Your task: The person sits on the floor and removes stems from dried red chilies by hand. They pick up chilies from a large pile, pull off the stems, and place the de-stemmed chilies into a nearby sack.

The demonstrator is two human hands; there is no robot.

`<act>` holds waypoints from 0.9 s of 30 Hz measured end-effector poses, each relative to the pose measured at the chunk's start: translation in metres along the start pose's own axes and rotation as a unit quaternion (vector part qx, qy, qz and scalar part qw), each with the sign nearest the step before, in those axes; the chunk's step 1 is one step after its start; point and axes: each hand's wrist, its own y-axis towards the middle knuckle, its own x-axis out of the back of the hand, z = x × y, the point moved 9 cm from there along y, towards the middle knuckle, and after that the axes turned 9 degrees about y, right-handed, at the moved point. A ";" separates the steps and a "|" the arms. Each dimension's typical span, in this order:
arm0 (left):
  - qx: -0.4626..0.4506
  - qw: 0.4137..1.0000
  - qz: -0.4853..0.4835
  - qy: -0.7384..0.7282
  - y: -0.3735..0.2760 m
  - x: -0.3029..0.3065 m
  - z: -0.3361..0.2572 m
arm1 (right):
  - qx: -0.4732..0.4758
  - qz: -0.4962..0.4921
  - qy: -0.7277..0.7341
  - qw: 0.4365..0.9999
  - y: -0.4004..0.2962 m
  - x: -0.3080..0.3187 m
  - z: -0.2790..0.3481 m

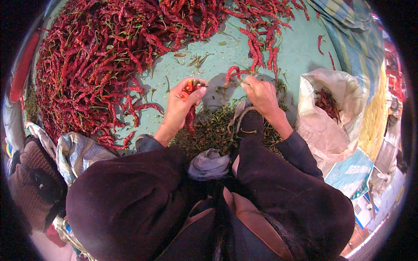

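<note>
My left hand [186,104] is closed around a bunch of red chili peppers [190,120]; their upper ends show between thumb and fingers, and the rest hang below the palm. Just right of it, my right hand [260,94] pinches the green stem of a curved red chili pepper [232,73] between thumb and fingertips. Both hands are over a light green sheet [209,55]. Beneath them, between my legs, lies a heap of loose green-brown stems [212,130]. A large pile of wrinkled red chili peppers [91,75] spreads across the left and top.
A translucent white plastic bag [326,140] with dark red chilies [327,104] inside stands open at the right. A striped woven cloth [359,49] lies at the upper right, and a checked sack [78,153] at the lower left. My shoe [249,125] rests among the stems.
</note>
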 end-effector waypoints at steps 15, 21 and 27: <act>-0.092 0.953 0.086 0.274 0.006 -0.019 -0.024 | 0.165 0.082 0.180 0.966 0.004 0.000 0.079; 0.066 0.985 0.158 0.015 -0.006 -0.029 -0.008 | -0.049 0.216 0.438 0.871 0.001 -0.027 0.054; 0.106 0.959 0.206 -0.163 -0.014 -0.042 -0.004 | -0.128 0.288 0.633 0.707 -0.017 -0.025 0.059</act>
